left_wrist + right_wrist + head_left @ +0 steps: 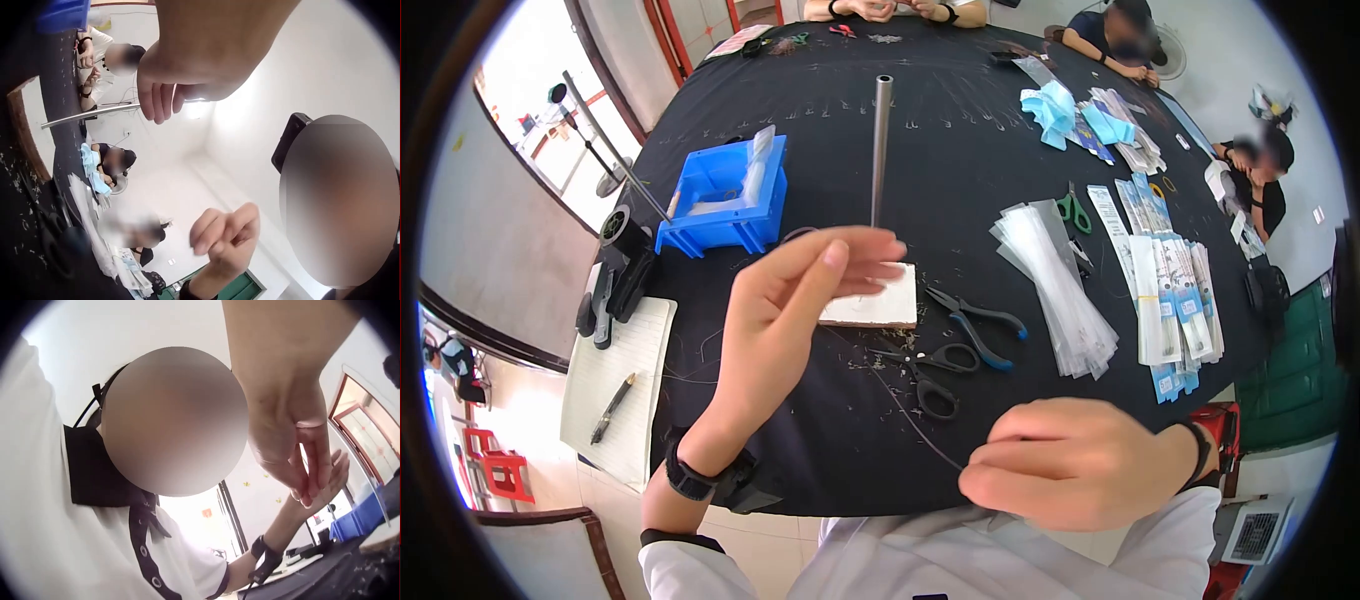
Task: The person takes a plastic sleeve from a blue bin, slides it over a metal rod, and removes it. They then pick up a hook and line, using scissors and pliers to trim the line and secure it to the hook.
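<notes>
A metal rod (881, 150) stands upright on a white block (890, 300), both also visible in the left wrist view. Before the rod my left hand (775, 320) is raised, its fingers extended and the thumb alongside; I see nothing clearly gripped in it. Low at the right, my right hand (1070, 462) pinches a thin dark cord (915, 430) between thumb and fingertips. The cord runs up and left toward the block; part of its path is hidden behind the left hand. In the right wrist view the right hand's fingertips (306, 499) are together.
Black scissors (935, 380) and blue-handled pliers (985, 330) lie right of the block. Farther right are clear sleeves (1060, 300), green scissors (1074, 210) and labelled packets (1175, 300). At left are a blue bin (725, 225), a stapler (605, 300) and a pen on paper (625, 350).
</notes>
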`<state>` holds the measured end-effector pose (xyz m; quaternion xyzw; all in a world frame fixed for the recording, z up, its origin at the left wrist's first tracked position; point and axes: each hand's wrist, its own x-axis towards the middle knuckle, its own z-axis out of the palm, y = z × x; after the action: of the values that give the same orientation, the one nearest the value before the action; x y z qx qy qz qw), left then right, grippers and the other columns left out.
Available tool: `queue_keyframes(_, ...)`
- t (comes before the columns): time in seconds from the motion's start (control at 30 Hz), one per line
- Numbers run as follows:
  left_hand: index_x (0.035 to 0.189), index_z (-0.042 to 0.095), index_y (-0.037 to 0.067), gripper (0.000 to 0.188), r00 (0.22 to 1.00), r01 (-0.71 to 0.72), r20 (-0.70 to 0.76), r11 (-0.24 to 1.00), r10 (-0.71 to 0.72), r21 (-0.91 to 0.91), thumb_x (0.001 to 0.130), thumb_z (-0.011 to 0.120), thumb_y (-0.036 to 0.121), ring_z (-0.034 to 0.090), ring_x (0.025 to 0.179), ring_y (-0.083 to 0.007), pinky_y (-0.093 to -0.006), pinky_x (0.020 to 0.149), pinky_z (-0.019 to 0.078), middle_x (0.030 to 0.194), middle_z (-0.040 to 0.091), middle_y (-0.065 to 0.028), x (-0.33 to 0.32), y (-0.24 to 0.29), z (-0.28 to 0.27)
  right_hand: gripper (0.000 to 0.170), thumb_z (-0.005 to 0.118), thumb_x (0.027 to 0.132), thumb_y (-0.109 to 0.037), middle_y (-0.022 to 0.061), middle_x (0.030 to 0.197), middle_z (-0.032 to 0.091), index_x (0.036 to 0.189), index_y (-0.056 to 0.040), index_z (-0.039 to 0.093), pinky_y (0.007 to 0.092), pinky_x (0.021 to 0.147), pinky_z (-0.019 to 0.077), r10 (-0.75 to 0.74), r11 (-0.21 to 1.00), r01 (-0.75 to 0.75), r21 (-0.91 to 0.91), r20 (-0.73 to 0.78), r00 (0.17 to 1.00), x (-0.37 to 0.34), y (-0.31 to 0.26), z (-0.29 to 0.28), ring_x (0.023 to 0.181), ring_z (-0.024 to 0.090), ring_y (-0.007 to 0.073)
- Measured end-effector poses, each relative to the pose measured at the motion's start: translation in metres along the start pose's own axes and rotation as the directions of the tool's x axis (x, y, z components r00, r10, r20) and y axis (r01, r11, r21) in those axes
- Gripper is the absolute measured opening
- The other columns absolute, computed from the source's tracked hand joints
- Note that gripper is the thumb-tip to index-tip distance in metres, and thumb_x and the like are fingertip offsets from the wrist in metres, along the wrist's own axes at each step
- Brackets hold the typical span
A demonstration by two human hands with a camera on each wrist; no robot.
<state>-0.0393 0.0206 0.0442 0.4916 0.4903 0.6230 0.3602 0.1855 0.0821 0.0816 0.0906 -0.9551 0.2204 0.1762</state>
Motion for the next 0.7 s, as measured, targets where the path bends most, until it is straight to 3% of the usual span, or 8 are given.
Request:
queue_keyframes(0.03,0.111,0.055,-0.009,0.035,0.999,0.038,0.023,0.999,-0.038,-0.021,0.099,0.037,0.019,0.064,0.093,-0.0226,-0.0336,0.083,0.0507,0.103,0.063,-0.0177,-0.002,-0.004,0.002,0.023,0.061,0.065,-0.009,0.0007,0.06,0.035,0.086,-0.0039,0.054,0.0234,0.048,0.0389,0.0,0.999,-0.001,-0.049,-0.018,1.0,0.002,-0.001,-0.008,0.06,0.043,0.0134)
queue_keyframes(0.13,0.11,0.055,-0.009,0.036,0.989,0.118,0.101,0.989,-0.109,-0.089,0.099,0.038,0.02,0.065,0.09,-0.0242,-0.0337,0.08,0.0519,0.1,0.064,-0.0186,-0.005,-0.009,0.007,0.021,0.063,0.053,0.001,0.0069,0.069,0.06,0.074,-0.0007,0.061,0.0261,0.046,0.0467,0.037,0.991,-0.046,-0.122,-0.078,0.996,0.012,-0.002,-0.032,0.056,0.056,0.0203)
queue_keyframes(0.17,0.11,0.055,-0.009,0.036,0.982,0.159,0.123,0.981,-0.145,-0.111,0.099,0.037,0.02,0.065,0.089,-0.0244,-0.0341,0.08,0.0523,0.1,0.064,-0.0194,-0.006,-0.008,0.009,0.022,0.063,0.052,0.002,0.0071,0.069,0.06,0.073,-0.0005,0.061,0.0263,0.046,0.0468,0.032,0.986,-0.052,-0.161,-0.127,0.991,0.012,0.0,-0.035,0.056,0.056,0.0205)
queue_keyframes(0.37,0.111,0.059,-0.005,0.033,0.866,0.334,0.429,0.936,-0.258,-0.113,0.099,0.039,0.019,0.064,0.073,-0.0141,-0.0243,0.068,0.0507,0.09,0.067,-0.0135,-0.014,-0.005,0.008,0.02,0.063,0.063,0.012,0.0088,0.069,0.06,0.078,0.0014,0.06,0.0276,0.052,0.0448,0.096,0.914,-0.208,-0.347,-0.314,0.945,0.028,0.016,-0.05,0.06,0.058,0.0221)
queue_keyframes(0.47,0.102,0.061,-0.009,0.034,0.838,0.345,0.485,0.932,-0.252,-0.113,0.098,0.038,0.016,0.056,0.054,-0.0136,-0.0234,0.056,0.0467,0.077,0.066,-0.017,-0.017,0.001,0.012,0.017,0.064,0.068,0.01,0.0089,0.074,0.061,0.082,0.0021,0.059,0.0277,0.057,0.046,0.072,0.89,-0.219,-0.399,-0.353,0.933,0.034,0.034,-0.052,0.064,0.06,0.0223)
queue_keyframes(0.5,0.1,0.062,-0.009,0.035,0.842,0.342,0.487,0.927,-0.231,-0.152,0.099,0.038,0.017,0.051,0.049,-0.0108,-0.0214,0.048,0.0384,0.071,0.065,-0.0162,-0.019,0.003,0.014,0.017,0.065,0.07,0.009,0.0087,0.076,0.062,0.084,0.0022,0.059,0.0278,0.059,0.0466,0.074,0.888,-0.229,-0.399,-0.367,0.927,0.036,0.04,-0.052,0.065,0.06,0.022)
queue_keyframes(0.63,0.097,0.062,-0.009,0.038,0.828,0.378,0.51,0.904,-0.234,-0.198,0.099,0.039,0.021,0.05,0.048,-0.0092,-0.0209,0.044,0.0258,0.06,0.06,-0.0112,-0.023,0.009,0.014,0.013,0.064,0.076,0.004,0.0083,0.079,0.064,0.089,0.001,0.061,0.0273,0.061,0.0477,0.145,0.87,-0.327,-0.37,-0.442,0.885,0.036,0.062,-0.045,0.069,0.063,0.0194)
queue_keyframes(0.7,0.094,0.062,-0.009,0.038,0.817,0.413,0.515,0.887,-0.261,-0.207,0.099,0.039,0.022,0.048,0.047,-0.0092,-0.0223,0.045,0.0272,0.055,0.056,-0.0089,-0.023,0.016,0.012,0.012,0.063,0.077,0.002,0.0086,0.079,0.064,0.089,0.0001,0.062,0.0277,0.061,0.0476,0.19,0.874,-0.354,-0.332,-0.437,0.879,0.032,0.073,-0.039,0.069,0.062,0.0202)
